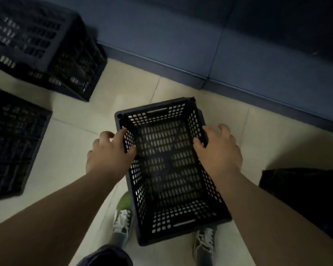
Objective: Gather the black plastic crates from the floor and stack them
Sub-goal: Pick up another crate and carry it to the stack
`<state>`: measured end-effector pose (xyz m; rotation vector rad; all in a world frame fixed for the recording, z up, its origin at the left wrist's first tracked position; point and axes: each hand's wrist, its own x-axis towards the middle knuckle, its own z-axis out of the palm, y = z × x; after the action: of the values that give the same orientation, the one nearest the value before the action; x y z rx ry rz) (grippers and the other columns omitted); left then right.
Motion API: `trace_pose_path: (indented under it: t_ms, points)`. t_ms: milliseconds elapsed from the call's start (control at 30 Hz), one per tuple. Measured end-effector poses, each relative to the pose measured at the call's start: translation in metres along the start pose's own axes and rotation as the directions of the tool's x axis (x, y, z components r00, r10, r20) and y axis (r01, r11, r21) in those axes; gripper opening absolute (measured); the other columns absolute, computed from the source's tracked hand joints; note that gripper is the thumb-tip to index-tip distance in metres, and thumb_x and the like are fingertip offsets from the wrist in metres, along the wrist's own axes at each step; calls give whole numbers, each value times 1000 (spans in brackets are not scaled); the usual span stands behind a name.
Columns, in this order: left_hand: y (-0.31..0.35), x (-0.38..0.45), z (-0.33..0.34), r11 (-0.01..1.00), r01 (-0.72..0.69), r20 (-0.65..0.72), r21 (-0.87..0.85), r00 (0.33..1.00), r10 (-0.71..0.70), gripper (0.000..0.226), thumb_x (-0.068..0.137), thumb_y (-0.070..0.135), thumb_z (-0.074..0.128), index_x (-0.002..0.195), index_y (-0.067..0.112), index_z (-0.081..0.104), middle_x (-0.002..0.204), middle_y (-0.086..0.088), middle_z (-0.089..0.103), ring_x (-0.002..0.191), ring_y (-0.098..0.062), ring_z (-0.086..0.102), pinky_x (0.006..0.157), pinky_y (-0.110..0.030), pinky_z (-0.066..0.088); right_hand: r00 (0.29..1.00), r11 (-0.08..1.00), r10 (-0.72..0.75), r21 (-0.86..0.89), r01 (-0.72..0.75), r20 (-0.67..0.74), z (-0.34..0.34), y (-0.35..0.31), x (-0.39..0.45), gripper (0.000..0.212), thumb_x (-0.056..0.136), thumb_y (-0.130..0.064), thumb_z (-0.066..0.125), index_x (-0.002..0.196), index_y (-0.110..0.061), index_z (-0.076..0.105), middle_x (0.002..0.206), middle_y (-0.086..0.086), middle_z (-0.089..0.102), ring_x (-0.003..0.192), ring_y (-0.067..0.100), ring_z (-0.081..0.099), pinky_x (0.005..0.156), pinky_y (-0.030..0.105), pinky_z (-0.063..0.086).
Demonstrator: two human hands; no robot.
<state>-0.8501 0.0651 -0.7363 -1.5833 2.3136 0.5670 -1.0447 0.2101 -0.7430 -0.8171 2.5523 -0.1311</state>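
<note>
An empty black perforated plastic crate [169,169] sits upright in the middle of the view, above my two feet. My left hand [110,152] grips its left long rim, with the thumb hooked inside the wall. My right hand [219,150] grips the right long rim the same way. A second black crate [13,146] lies on the tiled floor at the left edge. At the top left another black crate [46,45] rests on a further one, both blurred.
A dark blue step or plinth [200,60] runs diagonally across the top. A black bag-like shape [306,200] lies on the floor at the right. My sneakers [121,219] stand on pale floor tiles [69,169] beneath the held crate.
</note>
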Motion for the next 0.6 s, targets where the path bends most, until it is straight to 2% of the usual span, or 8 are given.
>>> trace_pose_path:
  t_ms: [200, 367, 500, 600]
  points:
    - [-1, -13, 93, 962, 251, 67, -109, 967, -245, 65, 86, 53, 53, 143, 39, 25, 143, -11, 28, 130, -34, 29, 100, -52, 37, 994, 998, -44, -38, 49, 104, 45, 53, 34, 59, 90, -57, 41, 145, -39, 28, 153, 7, 20, 130, 29, 35, 97, 44, 42]
    - [-4, -7, 156, 909, 372, 135, -189, 927, -351, 69, 85, 46, 61, 143, 37, 24, 147, -15, 21, 133, -38, 24, 102, -54, 34, 975, 995, -50, -75, 68, 215, 101, 86, 57, 65, 91, -50, 50, 148, -39, 21, 153, 7, 17, 131, 31, 33, 99, 45, 41]
    - [-16, 9, 185, 868, 425, 152, -257, 905, -398, 69, 85, 41, 64, 141, 33, 26, 146, -13, 23, 129, -37, 33, 100, -53, 40, 969, 999, -45, 14, 43, 244, 144, 95, 74, 70, 91, -39, 57, 148, -39, 17, 152, 4, 15, 126, 31, 40, 100, 43, 44]
    - [-21, 19, 199, 821, 477, 195, -315, 878, -436, 73, 84, 44, 65, 144, 25, 29, 141, -13, 27, 125, -36, 40, 101, -49, 42, 980, 1000, -20, -5, 21, 198, 160, 96, 82, 76, 87, -25, 65, 147, -30, 18, 149, 7, 16, 114, 31, 50, 92, 43, 49]
